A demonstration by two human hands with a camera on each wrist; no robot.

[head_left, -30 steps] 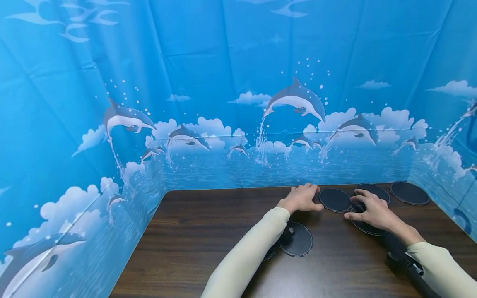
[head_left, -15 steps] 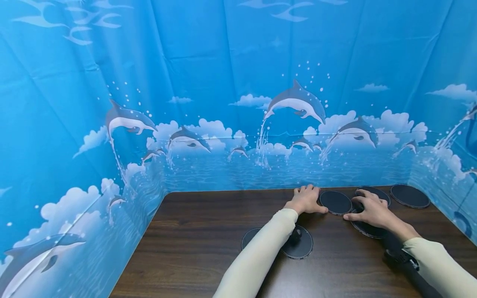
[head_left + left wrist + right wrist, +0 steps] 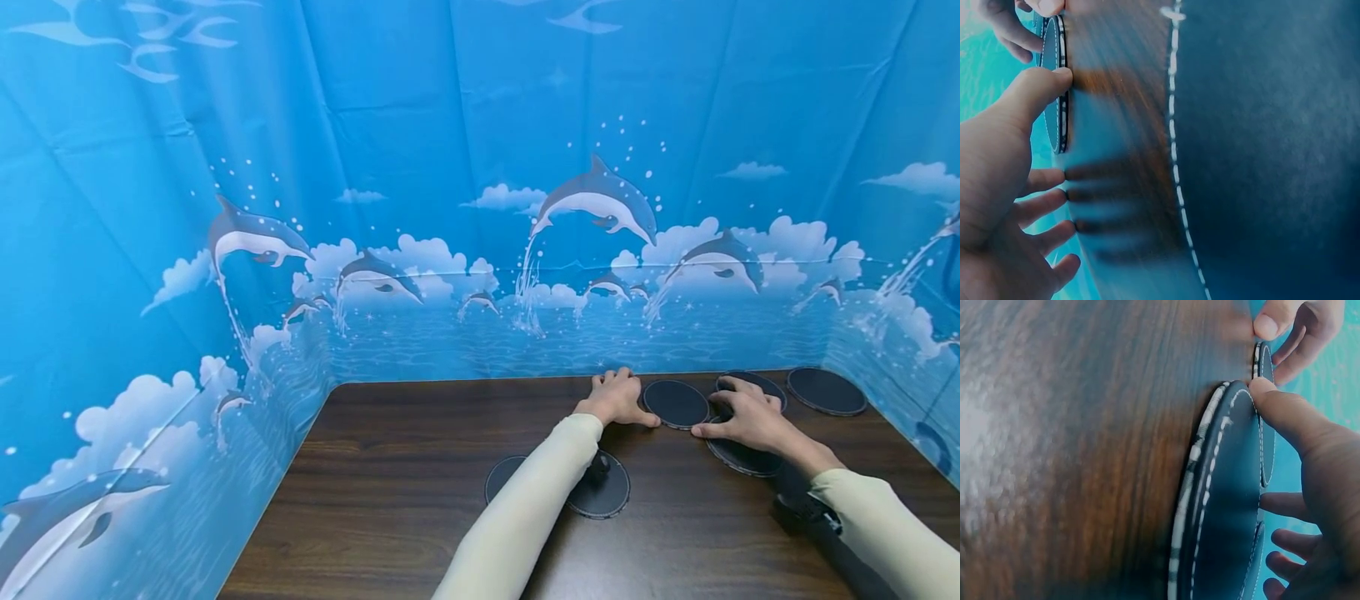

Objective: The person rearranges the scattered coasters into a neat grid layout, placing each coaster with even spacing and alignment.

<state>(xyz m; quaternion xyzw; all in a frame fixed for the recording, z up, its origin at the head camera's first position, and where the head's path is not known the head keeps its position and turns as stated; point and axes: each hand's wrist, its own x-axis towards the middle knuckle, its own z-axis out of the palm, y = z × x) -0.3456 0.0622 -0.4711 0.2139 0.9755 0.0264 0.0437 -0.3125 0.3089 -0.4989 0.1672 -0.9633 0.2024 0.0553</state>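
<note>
Black disc [image 3: 676, 404] lies between left hand [image 3: 617, 398] and right hand [image 3: 748, 421]; both spread-fingered, thumbs at its edge

A dark disc [image 3: 677, 404] lies between the left hand [image 3: 617, 400] and the right hand [image 3: 753, 421], both at its edge. The right hand partly hides a second disc [image 3: 741, 460]; beyond that hand lies a third disc [image 3: 763, 383], farther right a fourth disc [image 3: 827, 392]. Two other discs [image 3: 604, 496] lie nearer than the left.

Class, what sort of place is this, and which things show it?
Probably an indoor, screened-off tabletop workspace: a blue dolphin-printed sheet hangs behind and beside a wood-grain table, where round dark mats lie. The wider room is hidden.
</note>
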